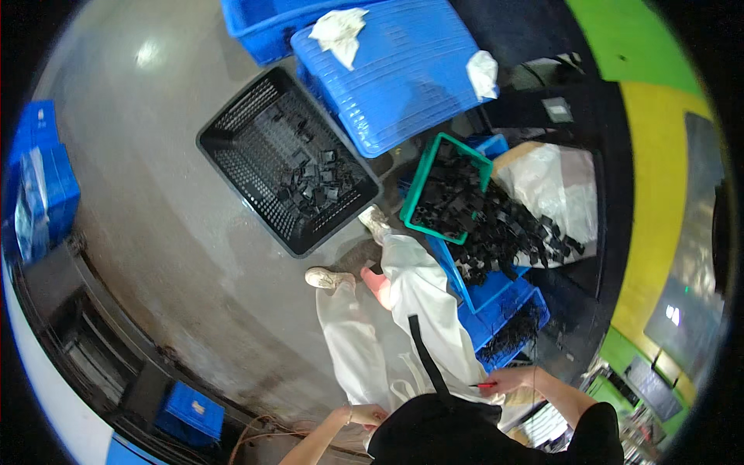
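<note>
My right hand [511, 380] is closed by my hip, with a small thin red tool [486, 385] poking out of its fingers. What kind of tool it is does not show. Against the white trousers at my left side is my left hand [367, 415], its fingers curled; anything in them is hidden. Ahead on the floor stands a black mesh crate [240, 139], with a layer of small black plastic pieces [314, 182] on its bottom. To the right, a tilted green basket [418, 186] is heaped with similar black pieces [496, 229], which spill onto a pale sheet.
A large blue lidded bin [395, 70] beyond the crate carries white rags [339, 35]. Blue trays [504, 318] sit beneath the green basket. Blue boxes [54, 194] stand far left, and a pink object [376, 285] lies by my feet. Machinery [651, 194] lines the right.
</note>
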`<state>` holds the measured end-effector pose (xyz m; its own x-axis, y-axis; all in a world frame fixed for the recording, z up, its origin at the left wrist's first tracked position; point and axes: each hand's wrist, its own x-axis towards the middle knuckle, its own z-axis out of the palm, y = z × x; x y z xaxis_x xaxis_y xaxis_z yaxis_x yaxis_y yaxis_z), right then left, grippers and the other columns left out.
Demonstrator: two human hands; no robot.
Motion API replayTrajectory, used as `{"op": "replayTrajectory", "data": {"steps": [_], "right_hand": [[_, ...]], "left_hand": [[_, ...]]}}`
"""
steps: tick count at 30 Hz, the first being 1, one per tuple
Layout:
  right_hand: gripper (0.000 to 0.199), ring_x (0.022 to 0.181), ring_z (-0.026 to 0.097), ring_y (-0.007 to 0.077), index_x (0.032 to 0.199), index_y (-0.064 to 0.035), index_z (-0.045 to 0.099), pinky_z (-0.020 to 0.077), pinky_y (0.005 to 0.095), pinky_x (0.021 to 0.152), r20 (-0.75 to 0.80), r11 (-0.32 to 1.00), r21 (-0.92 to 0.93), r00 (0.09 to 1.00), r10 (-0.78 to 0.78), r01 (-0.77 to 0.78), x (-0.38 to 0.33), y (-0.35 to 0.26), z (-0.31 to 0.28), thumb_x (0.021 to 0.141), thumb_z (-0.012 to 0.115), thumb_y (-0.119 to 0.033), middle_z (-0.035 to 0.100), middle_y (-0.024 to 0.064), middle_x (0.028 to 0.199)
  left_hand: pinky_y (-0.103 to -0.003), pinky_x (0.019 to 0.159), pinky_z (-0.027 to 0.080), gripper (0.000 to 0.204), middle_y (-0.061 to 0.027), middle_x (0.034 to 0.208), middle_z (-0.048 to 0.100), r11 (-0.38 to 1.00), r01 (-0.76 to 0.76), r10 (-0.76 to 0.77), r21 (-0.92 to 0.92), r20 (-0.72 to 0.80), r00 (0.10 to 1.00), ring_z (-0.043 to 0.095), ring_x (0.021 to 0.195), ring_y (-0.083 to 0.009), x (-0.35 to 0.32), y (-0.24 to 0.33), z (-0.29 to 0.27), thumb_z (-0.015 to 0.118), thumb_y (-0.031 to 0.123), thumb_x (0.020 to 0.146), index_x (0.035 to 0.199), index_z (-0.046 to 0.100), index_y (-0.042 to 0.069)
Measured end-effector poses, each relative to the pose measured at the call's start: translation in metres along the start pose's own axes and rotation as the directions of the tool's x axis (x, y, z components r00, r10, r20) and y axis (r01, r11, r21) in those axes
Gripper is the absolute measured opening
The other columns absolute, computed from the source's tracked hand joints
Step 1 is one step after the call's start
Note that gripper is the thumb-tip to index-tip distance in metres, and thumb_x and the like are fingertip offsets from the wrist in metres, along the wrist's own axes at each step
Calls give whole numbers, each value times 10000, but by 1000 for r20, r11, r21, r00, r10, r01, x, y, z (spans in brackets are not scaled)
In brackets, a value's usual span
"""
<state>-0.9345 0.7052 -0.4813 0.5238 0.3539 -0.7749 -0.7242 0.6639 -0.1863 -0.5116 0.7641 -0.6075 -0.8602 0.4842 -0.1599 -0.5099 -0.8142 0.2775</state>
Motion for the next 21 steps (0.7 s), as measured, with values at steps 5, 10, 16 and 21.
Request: {"op": "replayTrajectory", "data": {"steps": [5,10,16,21], "right_hand": [[264,734,493,47,988,-85,663,402,227,601,416,920,172,873,256,-352,107,38,-110,924,613,-336,594,-68,806],[235,819,522,65,1008,-46,653,441,250,710,190,999,-1,981,44,-45,212,50,-213,923,625,-263,630,-37,857],[281,930,555,74,1141,-33,642,460,260,813,203,983,-176,976,82,-47,303,61,-318,942,606,-227,671,3,1021],[362,945,559,77,1168,18,628,454,244,845,111,969,-242,991,78,-49,316,87,-347,904,653,-229,677,42,1033]], "left_hand": [[-390,627,467,320,-64,738,663,831,-75,165,552,-116,979,649,738,-218,71,-7,-140,531,304,902,1126,642,103],[-451,794,464,374,-119,890,668,585,18,205,811,-169,964,634,914,-298,47,33,-268,500,357,908,1188,610,136],[-437,900,444,435,-94,1144,602,390,137,575,910,-357,736,550,1096,-274,-25,67,-342,535,380,910,1288,552,165],[-368,793,454,254,-78,972,637,252,-58,935,966,-228,271,599,959,-239,-67,62,-280,655,273,839,1018,690,97]]}}
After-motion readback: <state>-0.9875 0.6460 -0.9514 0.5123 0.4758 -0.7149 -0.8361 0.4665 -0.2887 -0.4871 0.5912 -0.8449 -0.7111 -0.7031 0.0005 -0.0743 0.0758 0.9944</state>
